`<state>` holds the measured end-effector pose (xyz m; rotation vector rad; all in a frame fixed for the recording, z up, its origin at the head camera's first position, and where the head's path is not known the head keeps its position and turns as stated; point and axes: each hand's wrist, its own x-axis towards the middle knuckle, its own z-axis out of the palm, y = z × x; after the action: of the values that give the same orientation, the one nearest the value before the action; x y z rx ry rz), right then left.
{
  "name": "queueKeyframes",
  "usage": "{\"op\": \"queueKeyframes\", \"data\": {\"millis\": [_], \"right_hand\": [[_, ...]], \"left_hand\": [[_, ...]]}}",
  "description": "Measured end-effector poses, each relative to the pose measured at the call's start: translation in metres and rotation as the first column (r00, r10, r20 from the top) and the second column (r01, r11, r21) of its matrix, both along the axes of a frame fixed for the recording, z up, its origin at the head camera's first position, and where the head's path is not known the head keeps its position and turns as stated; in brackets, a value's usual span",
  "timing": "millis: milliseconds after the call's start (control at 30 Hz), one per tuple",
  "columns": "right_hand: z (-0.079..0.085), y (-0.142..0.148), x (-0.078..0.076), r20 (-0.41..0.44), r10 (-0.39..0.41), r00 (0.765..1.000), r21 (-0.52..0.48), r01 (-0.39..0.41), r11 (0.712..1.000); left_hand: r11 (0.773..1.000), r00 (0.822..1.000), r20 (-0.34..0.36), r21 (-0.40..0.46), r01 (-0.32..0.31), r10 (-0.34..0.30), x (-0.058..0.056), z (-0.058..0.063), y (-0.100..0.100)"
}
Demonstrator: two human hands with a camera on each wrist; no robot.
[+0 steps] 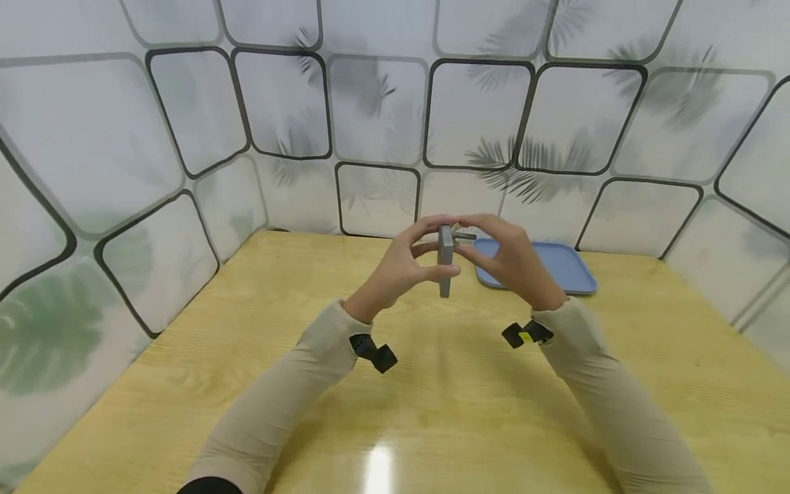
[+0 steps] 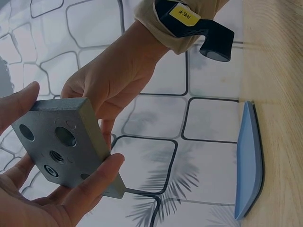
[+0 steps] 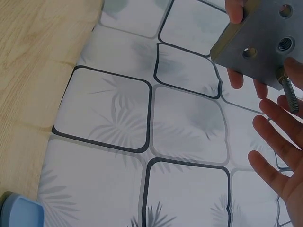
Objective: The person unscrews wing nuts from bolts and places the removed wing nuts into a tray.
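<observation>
Both hands are raised over the table around a grey metal block (image 2: 45,137) with several round holes, one visibly threaded. My left hand (image 1: 401,264) grips the block by its edges, thumb on the near side and fingers on the far side. A threaded bolt (image 3: 289,97) with a brass-coloured end sticks out from the block's right-hand face, close to a hole. My right hand (image 1: 509,257) has its thumb and index fingertips at the bolt, pinching near the brass-coloured end. Its other fingers are spread, as the right wrist view shows.
A blue tray (image 1: 570,271) lies on the wooden table (image 1: 395,405) behind the right hand, near the back edge. Patterned fabric walls (image 1: 379,199) enclose the table at the back and sides. Each wrist wears a small black camera.
</observation>
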<state>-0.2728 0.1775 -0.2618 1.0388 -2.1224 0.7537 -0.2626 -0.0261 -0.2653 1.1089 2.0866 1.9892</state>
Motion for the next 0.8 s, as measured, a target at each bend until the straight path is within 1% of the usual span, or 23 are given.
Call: {"op": "queueKeyframes", "data": {"millis": [200,400,600,700,800], "right_hand": [[-0.014,-0.002,0.007,0.025,-0.001,1.0,0.003,0.001,1.0],[-0.017,-0.004,0.01,0.0,0.014,1.0,-0.002,-0.014,1.0],[-0.013,-0.001,0.009,-0.092,0.085,0.992,-0.028,-0.088,0.996],[-0.007,0.0,0.007,-0.134,0.119,0.984,-0.03,-0.124,0.992],[-0.002,0.001,0.004,-0.158,0.137,0.978,-0.03,-0.143,0.989]], "left_hand": [[1.0,0.998,0.058,-0.001,0.028,-0.027,0.006,-0.013,-0.004],[0.999,0.997,0.069,0.014,0.041,-0.042,0.009,-0.018,-0.005],[0.999,0.997,0.053,0.015,0.049,-0.05,0.009,-0.016,-0.004],[0.998,0.998,0.041,0.025,0.055,-0.056,0.007,-0.012,-0.003],[0.998,0.998,0.025,0.028,0.056,-0.056,0.005,-0.007,-0.002]]}}
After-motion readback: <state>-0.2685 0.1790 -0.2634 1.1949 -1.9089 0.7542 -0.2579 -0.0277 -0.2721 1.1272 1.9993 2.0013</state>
